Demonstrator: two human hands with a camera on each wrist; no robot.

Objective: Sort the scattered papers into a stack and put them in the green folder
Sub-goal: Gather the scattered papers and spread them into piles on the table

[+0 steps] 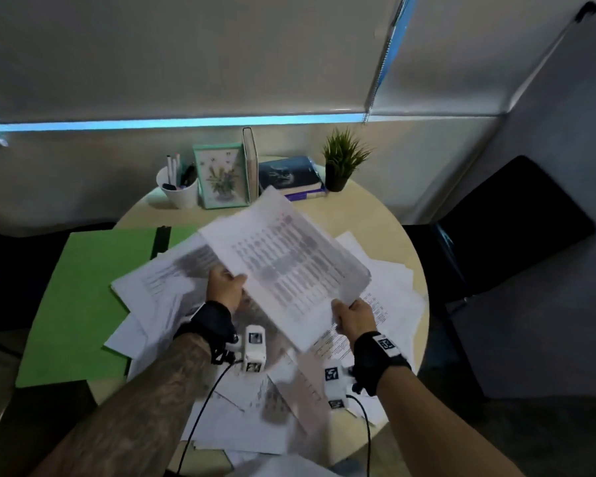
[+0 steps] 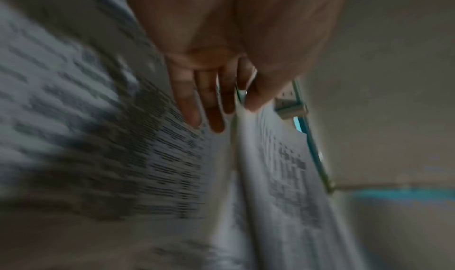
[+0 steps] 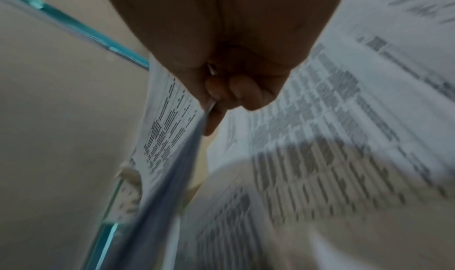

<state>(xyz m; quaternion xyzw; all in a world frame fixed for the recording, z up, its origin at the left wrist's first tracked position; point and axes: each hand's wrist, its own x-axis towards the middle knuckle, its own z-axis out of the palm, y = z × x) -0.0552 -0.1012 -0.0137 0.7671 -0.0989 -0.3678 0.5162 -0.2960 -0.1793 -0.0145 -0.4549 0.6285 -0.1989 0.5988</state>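
A thin sheaf of printed papers (image 1: 286, 263) is lifted above the round table, tilted away from me. My left hand (image 1: 226, 287) grips its near left edge, thumb on top; in the left wrist view the left hand (image 2: 221, 107) has its fingers under the sheaf (image 2: 283, 177). My right hand (image 1: 353, 315) pinches the near right corner; the right wrist view shows the right hand (image 3: 216, 103) pinching the edge of the sheaf (image 3: 167, 122). Several loose printed sheets (image 1: 166, 284) lie scattered below. The green folder (image 1: 83, 297) lies open on the left, partly under papers.
At the table's far edge stand a white pen cup (image 1: 178, 189), a framed flower picture (image 1: 221, 175), an upright binder (image 1: 251, 163), stacked books (image 1: 291, 177) and a small potted plant (image 1: 341, 163). A dark chair (image 1: 510, 228) sits to the right. The round table (image 1: 369, 208) ends close by.
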